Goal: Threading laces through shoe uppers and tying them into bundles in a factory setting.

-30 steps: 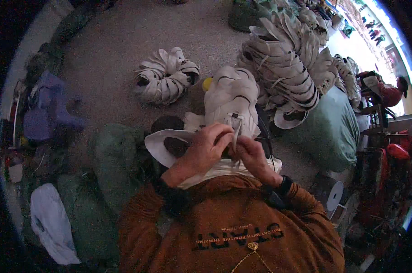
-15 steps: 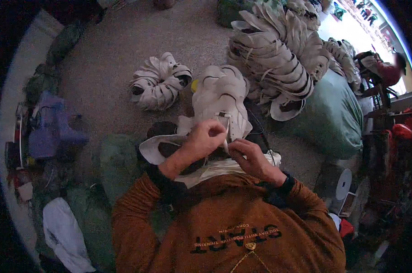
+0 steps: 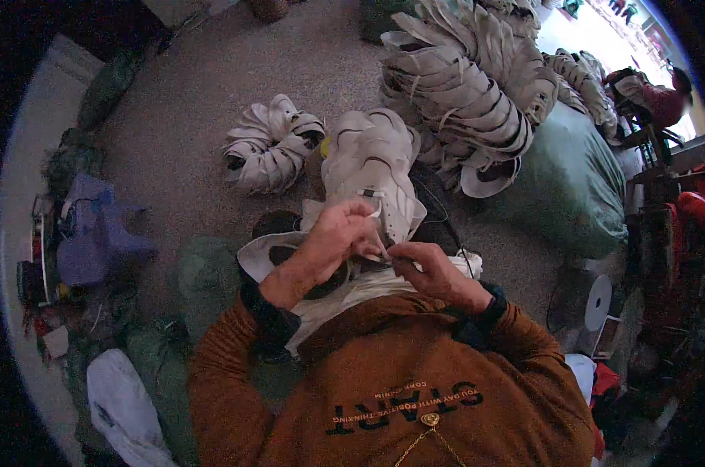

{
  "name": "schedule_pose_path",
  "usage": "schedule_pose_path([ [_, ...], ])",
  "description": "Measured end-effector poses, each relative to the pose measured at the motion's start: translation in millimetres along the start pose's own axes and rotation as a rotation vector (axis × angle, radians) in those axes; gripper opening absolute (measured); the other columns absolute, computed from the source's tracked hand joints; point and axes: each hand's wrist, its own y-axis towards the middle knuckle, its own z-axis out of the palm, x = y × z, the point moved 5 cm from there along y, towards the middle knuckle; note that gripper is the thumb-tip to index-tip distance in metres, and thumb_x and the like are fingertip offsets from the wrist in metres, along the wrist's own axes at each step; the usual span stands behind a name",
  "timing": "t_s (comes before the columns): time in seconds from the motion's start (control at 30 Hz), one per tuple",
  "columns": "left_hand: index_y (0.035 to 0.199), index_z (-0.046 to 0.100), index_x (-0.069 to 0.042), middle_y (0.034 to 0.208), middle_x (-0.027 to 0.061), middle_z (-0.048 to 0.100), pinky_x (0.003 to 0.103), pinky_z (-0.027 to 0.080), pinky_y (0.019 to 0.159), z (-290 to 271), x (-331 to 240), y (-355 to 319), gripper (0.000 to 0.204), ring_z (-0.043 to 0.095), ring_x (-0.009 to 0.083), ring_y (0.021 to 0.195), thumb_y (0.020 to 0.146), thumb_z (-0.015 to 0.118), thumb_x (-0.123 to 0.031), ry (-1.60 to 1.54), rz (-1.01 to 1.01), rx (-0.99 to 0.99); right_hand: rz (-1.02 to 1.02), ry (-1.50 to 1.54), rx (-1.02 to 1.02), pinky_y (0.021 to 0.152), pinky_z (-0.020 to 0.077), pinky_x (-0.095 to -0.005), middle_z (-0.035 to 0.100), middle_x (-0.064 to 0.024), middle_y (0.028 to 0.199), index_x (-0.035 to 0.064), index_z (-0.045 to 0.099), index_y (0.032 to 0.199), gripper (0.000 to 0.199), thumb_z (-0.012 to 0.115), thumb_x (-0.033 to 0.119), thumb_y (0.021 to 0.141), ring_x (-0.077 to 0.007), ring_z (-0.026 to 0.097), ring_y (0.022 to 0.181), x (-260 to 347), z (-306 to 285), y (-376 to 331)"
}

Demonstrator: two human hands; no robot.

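Note:
In front of me lies a stack of white shoe uppers [image 3: 370, 149], with eyelets along the nearest one. My left hand [image 3: 335, 243] is over its near end, fingers closed on a white shoelace [image 3: 378, 227]. Close by on the right, my right hand [image 3: 436, 272] pinches the lower part of the same lace between thumb and fingertips. Under my left wrist, the collar of another white shoe upper [image 3: 261, 257] sticks out to the left. Off-white material [image 3: 321, 307] lies across my lap beneath both hands.
A ring of nested uppers [image 3: 273, 148] sits on the floor, far left of the stack. Larger bundles of uppers [image 3: 465, 101] rest by a green sack [image 3: 574, 183] at right. A purple stool [image 3: 96, 233] stands left. Another person [image 3: 664, 101] sits far right.
My left hand has turned and shifted slightly left and down, and more of the lace shows between the hands. The view has shifted a little; the right hand stays near the same spot.

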Motion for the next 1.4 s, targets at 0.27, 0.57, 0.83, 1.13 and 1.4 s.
schedule_pose_path([
  [0.27, 0.096, 0.061, -0.002, 0.077, 0.0083, 0.062, 0.037, 0.048, 0.063, -19.3, -27.5, -10.8, 0.015, 0.061, 0.0156, 0.072, 0.093, 0.058, -0.017, 1.103, 0.418, -0.272, -0.1, -0.233, -0.18, 0.066, 0.0458, -0.0288, 0.06, -0.0075, 0.075, -0.0031, 0.061, 0.101, 0.015, 0.05, 0.001, 0.092, -0.0124, 0.054, 0.072, -29.7, -42.8, -9.1],
  [0.57, 0.077, 0.062, 0.002, 0.06, 0.0127, 0.055, 0.036, 0.044, 0.054, -39.5, -9.9, 8.6, 0.021, 0.055, 0.0157, 0.055, 0.085, 0.061, -0.017, 0.954, 0.534, -0.313, -0.064, -0.35, -0.267, 0.057, 0.0437, -0.0339, 0.055, -0.0147, 0.068, 0.0017, 0.062, 0.094, 0.012, 0.052, 0.002, 0.086, -0.0254, 0.051, 0.06, -44.2, -64.4, 4.9],
  [0.83, 0.079, 0.064, 0.002, 0.067, 0.011, 0.063, 0.033, 0.049, 0.059, -48.2, 8.3, 8.7, 0.021, 0.064, 0.0168, 0.062, 0.087, 0.058, -0.016, 0.816, 0.201, -0.181, 0.07, -0.155, -0.095, 0.057, 0.0445, -0.0316, 0.057, -0.0105, 0.068, -0.0005, 0.064, 0.099, 0.017, 0.052, 0.003, 0.088, -0.0151, 0.053, 0.06, -22.7, -46.5, -8.3],
  [1.13, 0.102, 0.059, 0.004, 0.072, 0.0027, 0.057, 0.028, 0.055, 0.073, 33.0, 24.0, -55.5, 0.028, 0.055, 0.0099, 0.061, 0.102, 0.046, -0.021, -0.099, -0.048, -0.068, -0.144, -0.159, 0.457, 0.077, 0.0506, -0.0321, 0.065, -0.0158, 0.088, -0.0003, 0.062, 0.109, 0.024, 0.062, 0.014, 0.089, -0.0261, 0.064, 0.077, 36.6, 5.2, -22.2],
  [1.4, 0.1, 0.061, -0.003, 0.069, -0.0015, 0.051, 0.023, 0.041, 0.054, 77.3, -35.9, -135.5, 0.029, 0.049, 0.0056, 0.059, 0.104, 0.042, -0.026, 0.381, 0.047, 0.213, -0.187, 0.137, 0.09, 0.095, 0.0457, -0.0358, 0.059, -0.0156, 0.122, 0.0004, 0.058, 0.12, 0.033, 0.062, 0.009, 0.089, -0.0278, 0.06, 0.109, 123.7, -37.2, -14.9],
])
